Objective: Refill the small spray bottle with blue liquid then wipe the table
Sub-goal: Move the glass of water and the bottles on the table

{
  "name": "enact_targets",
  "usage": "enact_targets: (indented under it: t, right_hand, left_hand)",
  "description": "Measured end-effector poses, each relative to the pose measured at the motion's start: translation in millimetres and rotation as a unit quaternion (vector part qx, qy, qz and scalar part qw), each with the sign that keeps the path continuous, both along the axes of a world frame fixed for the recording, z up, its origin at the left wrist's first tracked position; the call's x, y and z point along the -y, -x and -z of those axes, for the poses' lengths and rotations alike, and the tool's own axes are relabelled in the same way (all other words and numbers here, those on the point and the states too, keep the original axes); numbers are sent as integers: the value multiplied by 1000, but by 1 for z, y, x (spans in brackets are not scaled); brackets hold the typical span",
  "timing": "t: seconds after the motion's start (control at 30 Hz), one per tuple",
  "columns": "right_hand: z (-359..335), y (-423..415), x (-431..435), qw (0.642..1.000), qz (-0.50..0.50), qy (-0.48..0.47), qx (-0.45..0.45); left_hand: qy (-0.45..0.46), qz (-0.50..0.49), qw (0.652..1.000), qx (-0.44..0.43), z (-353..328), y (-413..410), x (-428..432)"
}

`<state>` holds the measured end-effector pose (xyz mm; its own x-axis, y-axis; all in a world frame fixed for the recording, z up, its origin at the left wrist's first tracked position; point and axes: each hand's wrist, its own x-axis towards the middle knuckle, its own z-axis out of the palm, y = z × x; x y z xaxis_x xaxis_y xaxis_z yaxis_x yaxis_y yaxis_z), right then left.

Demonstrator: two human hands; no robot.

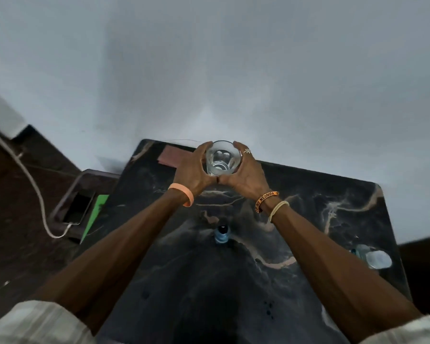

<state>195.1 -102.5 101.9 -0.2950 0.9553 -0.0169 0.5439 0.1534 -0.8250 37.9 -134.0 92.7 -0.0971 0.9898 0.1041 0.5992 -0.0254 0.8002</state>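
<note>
Both my hands cup a clear drinking glass [222, 158] at the far edge of the dark marbled table [308, 207]. My left hand [193, 167] wraps its left side and my right hand [245, 170] its right side. The glass looks empty. Nearer to me, between my forearms, stands a small bottle of blue liquid [222, 234] with a dark top, seen from above. A pinkish cloth [170, 156] lies flat at the table's far left corner, partly behind my left hand.
A clear plastic bottle [372, 256] lies at the table's right edge. To the left, a lower side table holds a phone [78, 207] on a white charging cable [32, 184] and a green sheet [96, 212]. A grey wall rises right behind the table.
</note>
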Motion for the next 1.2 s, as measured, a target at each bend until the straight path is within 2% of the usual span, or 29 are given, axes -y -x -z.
enact_targets:
  t: [0.13,0.3,0.43,0.6,1.0,1.2]
  right_hand:
    - [-9,56,33,998,-68,-8,9]
    - [16,114,85,991,-129,16,27]
    - [46,131,118,983,-165,51,65]
    - [72,137,137,974,-177,81,114]
    - [99,128,138,969,-178,101,141]
    - [103,130,140,965,-178,103,161]
  left_hand:
    - [-38,-77,995,-46,-7,47,58]
    - [-5,-174,984,-38,21,84,132]
    - [54,-222,973,-18,54,92,175]
    - [99,-246,964,-3,88,92,192]
    - [160,-224,961,35,122,86,187]
    - [156,-228,959,56,127,88,189]
